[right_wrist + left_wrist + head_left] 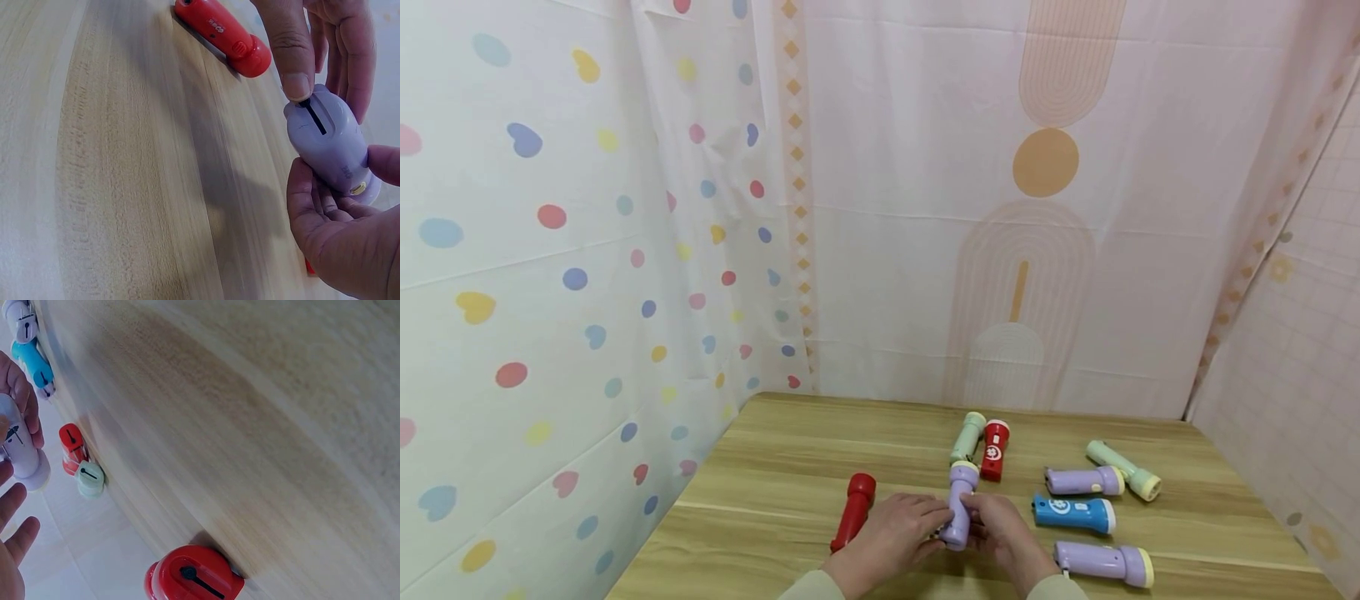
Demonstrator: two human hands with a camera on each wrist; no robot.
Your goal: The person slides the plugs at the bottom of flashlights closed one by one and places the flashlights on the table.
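Lavender flashlight (958, 505), right hand (1002, 529) gripping it short of the worktop's far edge (880, 402), probably needs steadying as unclenched left hand (897, 533) thumbs its tail (305, 124)

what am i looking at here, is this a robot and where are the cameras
There is no robot here: a person is working bare-handed. The wide picture comes from a camera on the head, looking forward and down; the other two come from cameras on the left and right wrists. On the wooden table lie two red flashlights, two mint-green flashlights, two purple flashlights and a blue flashlight. The right hand grips another purple flashlight, while the left hand touches its black slot with the thumb.
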